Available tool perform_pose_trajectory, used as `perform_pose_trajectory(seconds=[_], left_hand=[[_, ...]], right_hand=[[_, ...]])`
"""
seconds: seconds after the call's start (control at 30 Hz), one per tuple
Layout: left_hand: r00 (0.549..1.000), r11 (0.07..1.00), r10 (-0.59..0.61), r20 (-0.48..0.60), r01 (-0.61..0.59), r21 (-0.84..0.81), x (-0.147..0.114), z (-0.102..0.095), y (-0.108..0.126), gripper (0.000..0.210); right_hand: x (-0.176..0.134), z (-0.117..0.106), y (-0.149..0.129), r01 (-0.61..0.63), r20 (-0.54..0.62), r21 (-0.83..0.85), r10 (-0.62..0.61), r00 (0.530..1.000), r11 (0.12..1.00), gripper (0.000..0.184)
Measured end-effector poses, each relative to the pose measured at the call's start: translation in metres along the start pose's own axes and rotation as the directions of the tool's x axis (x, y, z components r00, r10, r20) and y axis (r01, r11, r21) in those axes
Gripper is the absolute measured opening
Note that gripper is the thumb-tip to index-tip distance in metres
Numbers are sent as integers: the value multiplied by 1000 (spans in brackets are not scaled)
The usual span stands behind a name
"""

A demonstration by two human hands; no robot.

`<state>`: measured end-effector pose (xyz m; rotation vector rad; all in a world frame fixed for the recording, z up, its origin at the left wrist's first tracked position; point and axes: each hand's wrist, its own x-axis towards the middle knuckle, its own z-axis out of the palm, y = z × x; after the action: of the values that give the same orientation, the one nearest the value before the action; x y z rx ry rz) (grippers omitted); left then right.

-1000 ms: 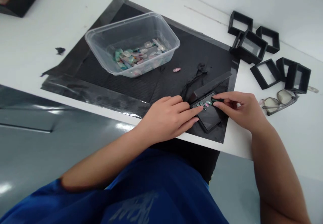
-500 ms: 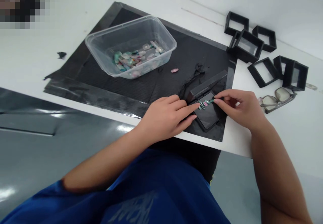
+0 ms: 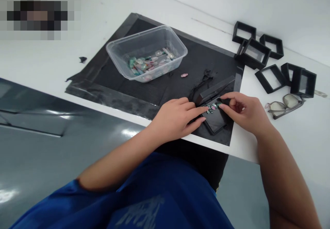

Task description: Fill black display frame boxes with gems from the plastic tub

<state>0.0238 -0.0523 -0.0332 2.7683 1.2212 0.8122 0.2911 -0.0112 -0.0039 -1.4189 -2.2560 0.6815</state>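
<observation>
Table (image 3: 306, 129) is white, w/ a black mat (image 3: 203, 52) on it & a clear tub (image 3: 118, 60) on the mat. L hand (image 3: 177, 119), palm down, holds nothing that shows; index tip rests by the pcs in an open black case (image 3: 218, 120), lid raised. R hand (image 3: 244, 113) has thumb & index narrowly apart at a green pc (image 3: 218, 105) in the case; can't tell if it's pinched or just touched. To do this well, prob. go light w/ L index so the row won't slide, & ease the green pc in sideways, clear of the lid.

Counts: 1 tub, 1 case, at least 6 black frames (image 3: 257, 64) (poss. 7, 1 mostly hidden), 1 pr. glasses (image 3: 290, 101), 1 loose pink pc (image 3: 184, 75) on mat; case approx. 4 pcs, fingers in the way; tub heap overlaps too much to count.
</observation>
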Motion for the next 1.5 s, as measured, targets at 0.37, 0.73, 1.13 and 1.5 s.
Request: perform_pose_trajectory(seconds=[0.37,0.73,1.13,1.5], left_hand=[[999,999,-33,21,33,-18,0,1,1,31],[1000,999,-22,-2,22,-34,0,1,1,31],[1000,999,-4,6,4,-32,0,1,-1,32],[1000,999,-5,-3,5,-33,0,1,-1,32]], right_hand=[[6,6,1,-70,-8,49,70,997,996,24],[9,11,-5,-134,-89,62,139,986,989,14],[4,3,-6,-150,5,31,150,989,988,23],[1,0,-10,-34,1,-48,34,999,998,14]])
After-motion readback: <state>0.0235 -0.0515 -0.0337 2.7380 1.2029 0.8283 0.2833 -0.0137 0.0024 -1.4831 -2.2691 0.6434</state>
